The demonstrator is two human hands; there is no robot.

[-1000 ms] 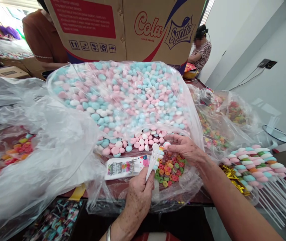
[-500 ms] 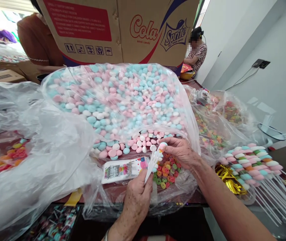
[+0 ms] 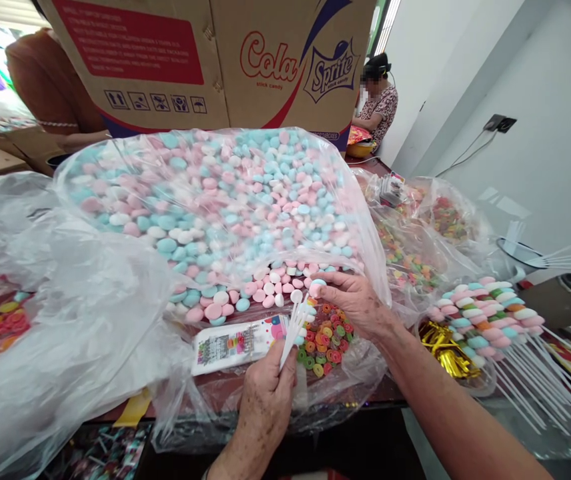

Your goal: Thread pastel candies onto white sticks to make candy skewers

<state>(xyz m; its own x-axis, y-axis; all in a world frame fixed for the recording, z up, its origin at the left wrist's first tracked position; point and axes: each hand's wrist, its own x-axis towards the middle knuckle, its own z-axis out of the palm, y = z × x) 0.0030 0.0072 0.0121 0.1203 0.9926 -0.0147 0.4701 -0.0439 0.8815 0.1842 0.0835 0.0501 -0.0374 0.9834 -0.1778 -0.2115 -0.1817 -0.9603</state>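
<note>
My left hand (image 3: 268,381) is closed round a bunch of thin white sticks (image 3: 293,335), tilted up and to the right. Blue and white sweets are threaded along one of them, partly behind the other sticks. At the upper end, the thumb and fingers of my right hand (image 3: 360,303) pinch a pink, white and blue marshmallow (image 3: 317,288). Below my right hand lies a heap of sugared gummy rings (image 3: 328,339), red, orange and green. A stack of printed plastic packets (image 3: 238,343) is left of the sticks. Loose marshmallows (image 3: 265,290) spill from a bag just beyond.
A large clear bag of marshmallows (image 3: 235,193) fills the middle, before a cardboard box (image 3: 280,67). Candy skewers (image 3: 490,313) and gold ties (image 3: 448,350) are at right. Crumpled plastic (image 3: 90,320) covers the left. Two people, one in a brown top (image 3: 55,77), are behind.
The camera has turned slightly, so the scene sits further left in view. Both hands keep nearly the same pose, the right still pinching the marshmallow at the upper end of the sticks.
</note>
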